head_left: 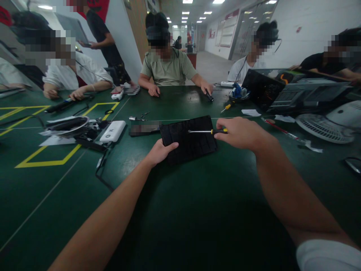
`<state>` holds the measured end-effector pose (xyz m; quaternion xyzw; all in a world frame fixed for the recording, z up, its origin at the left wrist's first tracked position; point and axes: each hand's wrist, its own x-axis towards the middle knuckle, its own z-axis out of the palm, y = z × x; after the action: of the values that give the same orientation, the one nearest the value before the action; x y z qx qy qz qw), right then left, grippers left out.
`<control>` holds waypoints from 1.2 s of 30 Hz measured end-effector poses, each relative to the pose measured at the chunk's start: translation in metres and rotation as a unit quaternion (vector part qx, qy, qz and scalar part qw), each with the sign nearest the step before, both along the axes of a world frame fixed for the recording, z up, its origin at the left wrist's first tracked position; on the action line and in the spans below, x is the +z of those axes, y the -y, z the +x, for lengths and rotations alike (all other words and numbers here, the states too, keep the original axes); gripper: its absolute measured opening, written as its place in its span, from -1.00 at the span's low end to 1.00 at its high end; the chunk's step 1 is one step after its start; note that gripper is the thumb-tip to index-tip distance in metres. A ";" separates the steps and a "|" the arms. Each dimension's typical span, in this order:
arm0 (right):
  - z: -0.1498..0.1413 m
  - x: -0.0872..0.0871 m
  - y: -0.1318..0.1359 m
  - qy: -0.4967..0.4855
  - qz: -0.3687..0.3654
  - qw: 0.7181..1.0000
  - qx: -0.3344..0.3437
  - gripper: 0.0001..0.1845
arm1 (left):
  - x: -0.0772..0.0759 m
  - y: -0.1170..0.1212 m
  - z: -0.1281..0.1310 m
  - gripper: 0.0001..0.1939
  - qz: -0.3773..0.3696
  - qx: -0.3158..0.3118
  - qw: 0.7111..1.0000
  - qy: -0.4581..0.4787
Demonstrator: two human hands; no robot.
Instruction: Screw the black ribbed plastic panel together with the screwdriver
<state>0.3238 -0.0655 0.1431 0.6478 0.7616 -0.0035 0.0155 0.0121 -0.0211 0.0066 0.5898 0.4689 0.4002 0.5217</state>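
Note:
A flat black rectangular panel [194,145], its face marked with ribs or compartments, is tilted above the green table. My left hand [160,152] grips its left edge, thumb on top and fingers hidden underneath. In my right hand [239,133] is a screwdriver [220,131] with a yellow and black handle, held closed between thumb and fingers. Its metal shaft points left across the panel; whether the tip touches the surface I cannot tell. Behind the panel's left corner lies a dark flat object [143,128], partly blurred out, with a small metal cylinder [132,118] and several small pieces beyond it.
Left of me are a white box-shaped device [113,131] with a cable and a round tray [67,124] heaped with dark parts. To the right stand a white fan [327,122] and an opened computer case [304,92]. Another yellow-handled screwdriver [228,107] lies further back. Several people sit around the table.

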 end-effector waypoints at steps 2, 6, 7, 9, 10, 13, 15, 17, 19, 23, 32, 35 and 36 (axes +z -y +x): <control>0.000 0.000 0.000 0.000 0.000 1.000 -0.003 -0.60 | 0.000 0.000 0.000 -0.32 -0.004 0.001 1.000 -0.001; 0.000 0.000 0.000 -0.002 0.001 1.000 -0.005 -0.58 | -0.001 0.000 -0.001 -0.43 -0.009 0.004 1.000 -0.009; 0.000 0.000 0.000 -0.002 0.001 1.000 -0.005 -0.58 | -0.002 -0.001 -0.001 -0.45 -0.008 0.002 1.000 -0.010; 0.000 -0.001 0.000 -0.002 0.000 1.000 -0.003 -0.57 | -0.003 -0.001 -0.002 -0.46 -0.005 -0.003 1.000 -0.009; 0.000 -0.001 -0.001 -0.002 -0.001 1.000 -0.002 -0.57 | -0.003 -0.001 -0.002 -0.45 -0.005 -0.004 1.000 -0.009; 0.001 -0.001 -0.002 -0.003 -0.003 1.000 0.003 -0.57 | -0.002 -0.001 -0.001 -0.42 -0.007 0.000 1.000 -0.011; 0.002 -0.001 -0.002 -0.005 -0.005 1.000 0.005 -0.57 | -0.001 0.000 -0.001 -0.41 -0.009 0.002 1.000 -0.008; 0.003 -0.001 -0.002 -0.007 -0.008 1.000 0.005 -0.58 | 0.000 0.000 0.000 -0.41 -0.012 -0.001 1.000 -0.005; 0.003 0.000 -0.002 -0.009 -0.009 1.000 0.007 -0.58 | 0.001 0.001 0.000 -0.40 -0.013 -0.003 1.000 -0.001; 0.005 0.000 -0.003 -0.015 -0.007 1.000 0.012 -0.58 | 0.001 0.001 0.000 -0.42 -0.006 -0.006 1.000 0.002; 0.005 0.001 -0.004 -0.010 -0.027 1.000 0.012 -0.53 | 0.000 0.000 -0.001 -0.40 -0.001 -0.005 1.000 -0.007; 0.005 0.002 -0.003 -0.013 -0.032 0.999 0.011 -0.52 | 0.001 0.001 -0.001 -0.38 -0.006 -0.006 1.000 -0.009; 0.004 0.002 -0.003 -0.013 -0.033 0.999 0.009 -0.52 | 0.001 0.001 -0.001 -0.37 -0.009 -0.005 1.000 -0.010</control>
<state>0.3282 -0.0628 0.1453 0.6398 0.7672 -0.0375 0.0270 0.0113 -0.0225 0.0081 0.5912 0.4746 0.3879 0.5243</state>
